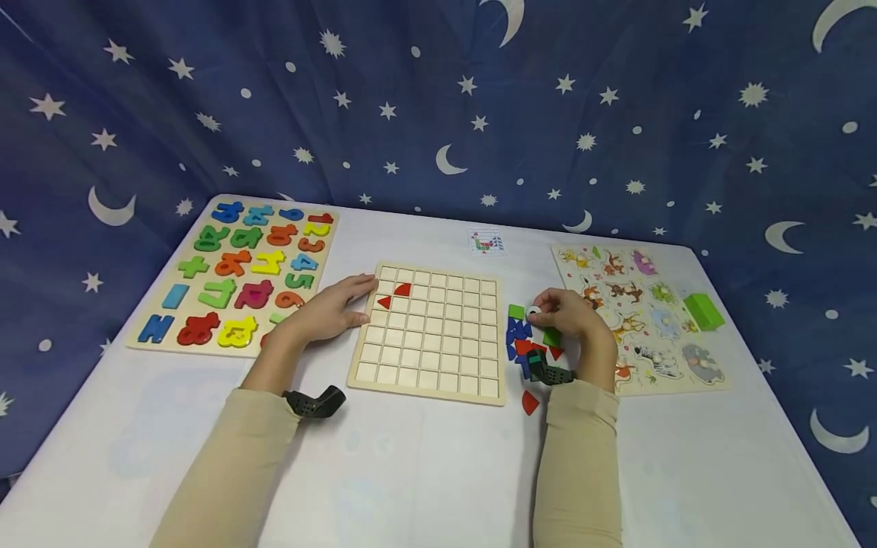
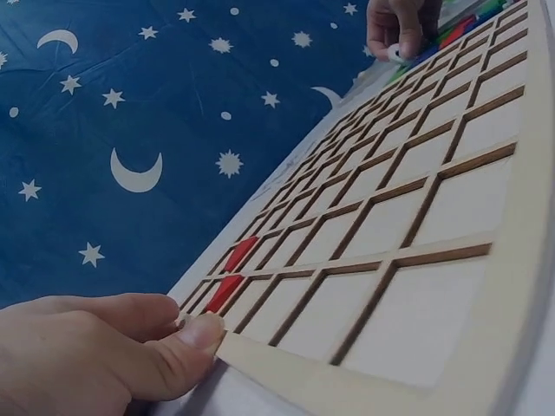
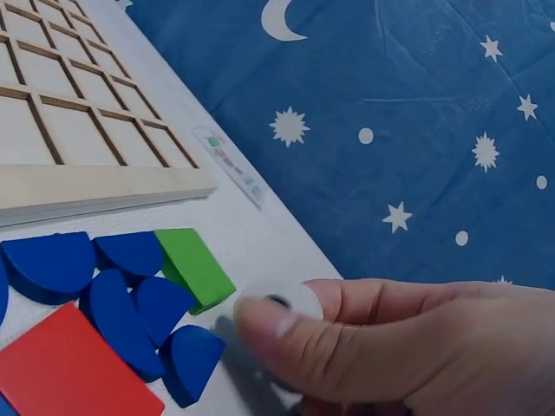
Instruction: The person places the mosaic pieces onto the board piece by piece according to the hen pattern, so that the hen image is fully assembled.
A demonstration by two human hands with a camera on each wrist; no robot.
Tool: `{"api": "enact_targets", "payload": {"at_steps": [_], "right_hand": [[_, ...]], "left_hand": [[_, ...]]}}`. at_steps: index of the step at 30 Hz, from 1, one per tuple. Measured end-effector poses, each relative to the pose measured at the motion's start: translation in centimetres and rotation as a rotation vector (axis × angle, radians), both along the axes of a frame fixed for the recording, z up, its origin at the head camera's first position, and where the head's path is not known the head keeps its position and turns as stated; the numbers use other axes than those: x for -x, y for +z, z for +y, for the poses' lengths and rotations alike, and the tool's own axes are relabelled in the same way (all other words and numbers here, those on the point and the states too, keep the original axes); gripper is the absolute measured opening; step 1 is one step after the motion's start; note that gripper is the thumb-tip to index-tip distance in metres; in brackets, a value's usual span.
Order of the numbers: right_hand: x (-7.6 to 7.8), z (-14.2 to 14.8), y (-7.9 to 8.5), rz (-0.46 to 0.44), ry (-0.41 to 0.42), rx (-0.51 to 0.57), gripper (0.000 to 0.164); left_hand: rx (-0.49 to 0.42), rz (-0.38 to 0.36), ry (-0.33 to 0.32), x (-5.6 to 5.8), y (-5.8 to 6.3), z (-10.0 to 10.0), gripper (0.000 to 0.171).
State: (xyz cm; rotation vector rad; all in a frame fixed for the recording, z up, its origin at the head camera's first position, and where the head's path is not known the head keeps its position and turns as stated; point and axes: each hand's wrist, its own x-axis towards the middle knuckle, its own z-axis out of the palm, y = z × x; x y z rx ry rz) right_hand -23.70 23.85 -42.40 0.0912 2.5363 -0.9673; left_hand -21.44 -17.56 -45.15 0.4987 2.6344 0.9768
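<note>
A wooden grid board [image 1: 425,392] with square cells lies in the middle of the table. Two red pieces sit in its upper left cells: a rounded one [image 1: 403,289] and a pointed one [image 1: 385,302]. At the board's left edge my left hand [image 1: 331,308] rests with fingertips and thumb touching the frame. My right hand [image 1: 570,312] pinches a white disc with a black dot [image 3: 303,300] between thumb and fingers, just above the table. Below it lies a pile of loose pieces, with blue rounded ones [image 3: 121,325], a red block [image 3: 74,373] and a green block [image 3: 195,269].
A printed pattern card [image 1: 486,242] lies behind the board. On the left is a number puzzle [image 1: 226,352]; on the right, an animal puzzle [image 1: 658,388] with a green block [image 1: 703,312] at its edge. One red quarter-circle [image 1: 530,403] lies apart, nearer me.
</note>
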Motion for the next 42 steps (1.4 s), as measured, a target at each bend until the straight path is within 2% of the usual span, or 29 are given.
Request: {"api": "enact_targets", "payload": {"at_steps": [7, 13, 17, 21, 26, 30, 42], "right_hand": [[-0.2, -0.4, -0.2, 0.067, 0.006, -0.014, 0.029], [-0.5, -0.9, -0.3, 0.103, 0.041, -0.004, 0.03], [-0.5, -2.0, 0.1, 0.153, 0.104, 0.034, 0.028], [-0.2, -3.3, 0.5, 0.219, 0.164, 0.044, 0.026], [0.5, -5.0, 0.8, 0.266, 0.211, 0.068, 0.027], [1.0, -6.4, 0.7, 0.302, 0.234, 0.067, 0.03], [1.2, -12.4, 0.1, 0.326, 0.34, 0.034, 0.033]], "left_hand": [[0.009, -0.069, 0.008, 1.3, 0.8, 0.0, 0.075], [-0.013, -0.115, 0.005, 2.4, 0.8, 0.7, 0.075], [-0.008, -0.088, 0.004, 2.6, 0.8, 0.8, 0.074], [0.035, -0.051, -0.007, 2.8, 1.1, 0.9, 0.075], [0.076, -0.048, 0.018, 3.2, 1.3, 1.1, 0.077], [0.073, -0.047, 0.018, 3.4, 1.4, 1.3, 0.078], [0.096, -0.056, 0.026, 3.3, 1.5, 0.6, 0.078]]}}
